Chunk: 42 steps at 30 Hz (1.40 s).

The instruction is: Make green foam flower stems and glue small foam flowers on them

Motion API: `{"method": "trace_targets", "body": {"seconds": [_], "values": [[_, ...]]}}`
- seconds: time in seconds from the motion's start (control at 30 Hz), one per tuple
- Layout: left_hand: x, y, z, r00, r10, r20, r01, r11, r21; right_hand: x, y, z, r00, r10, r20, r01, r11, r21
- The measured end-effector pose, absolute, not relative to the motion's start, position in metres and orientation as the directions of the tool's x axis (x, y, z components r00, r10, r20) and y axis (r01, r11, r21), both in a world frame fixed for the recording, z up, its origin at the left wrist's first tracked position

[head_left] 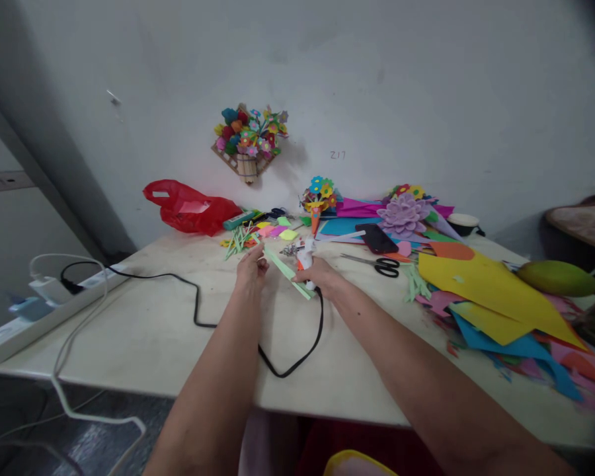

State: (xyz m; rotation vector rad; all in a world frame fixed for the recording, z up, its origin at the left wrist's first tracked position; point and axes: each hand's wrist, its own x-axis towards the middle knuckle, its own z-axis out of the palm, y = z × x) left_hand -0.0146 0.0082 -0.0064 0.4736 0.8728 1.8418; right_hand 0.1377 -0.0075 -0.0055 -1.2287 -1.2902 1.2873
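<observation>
- I see a long pale-green strip [281, 266], matt like paper.
- The white-and-orange glue gun [306, 256] looks smooth plastic to me.
- Crumpled red bag [193, 210]: thin, glossy plastic.
- Black-handled scissors [379, 264]: metal blades, plastic grips.
- Cream, flat tabletop [149, 330]: smooth, faintly glossy.

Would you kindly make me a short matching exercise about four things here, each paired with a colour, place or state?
Column one:
1. Glue gun
2. Scissors
3. Plastic bag
4. Power strip

Column two:
A. At the left edge of the table
B. Black-handled
C. Held in the right hand
D. Red

Pairs: 1-C, 2-B, 3-D, 4-A
</observation>
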Motion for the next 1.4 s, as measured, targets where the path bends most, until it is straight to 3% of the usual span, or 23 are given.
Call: {"method": "trace_targets", "body": {"seconds": [0.1, 0.2, 0.37, 0.47, 0.57, 0.77, 1.0, 1.27, 1.4], "values": [[-0.019, 0.009, -0.007, -0.517, 0.843, -0.149, -0.61, -0.24, 0.755, 0.138, -0.005, -0.008, -0.049, 0.998, -0.049, 0.021, -0.048, -0.999], [-0.016, 0.008, -0.009, -0.498, 0.858, -0.131, -0.539, -0.188, 0.821, 0.137, -0.002, -0.01, 0.03, 0.999, -0.04, -0.075, -0.038, -0.996], [0.002, -0.002, -0.008, -0.136, 0.99, 0.022, -0.217, -0.051, 0.975, 0.137, 0.004, -0.012, 0.193, 0.981, -0.024, -0.292, 0.034, -0.956], [0.014, -0.011, -0.004, 0.05, 0.999, 0.015, -0.102, -0.01, 0.995, 0.138, 0.007, -0.012, 0.293, 0.955, -0.042, -0.352, 0.067, -0.933], [0.024, -0.017, -0.002, 0.128, 0.991, 0.028, -0.039, -0.023, 0.999, 0.139, 0.008, -0.011, 0.343, 0.938, -0.054, -0.383, 0.087, -0.92], [0.033, -0.013, -0.007, 0.125, 0.99, 0.07, 0.113, -0.084, 0.99, 0.139, 0.01, -0.012, 0.412, 0.908, -0.078, -0.415, 0.111, -0.903], [0.035, -0.007, -0.011, 0.039, 0.991, 0.131, 0.162, -0.135, 0.977, 0.139, 0.016, -0.016, 0.446, 0.889, -0.104, -0.463, 0.13, -0.877], [0.028, -0.006, -0.01, -0.075, 0.988, 0.138, 0.021, -0.137, 0.99, 0.14, 0.017, -0.016, 0.391, 0.91, -0.136, -0.522, 0.097, -0.848], [0.023, -0.003, -0.012, -0.107, 0.985, 0.133, -0.002, -0.134, 0.991, 0.145, 0.02, -0.015, 0.446, 0.878, -0.174, -0.535, 0.105, -0.838]]}}
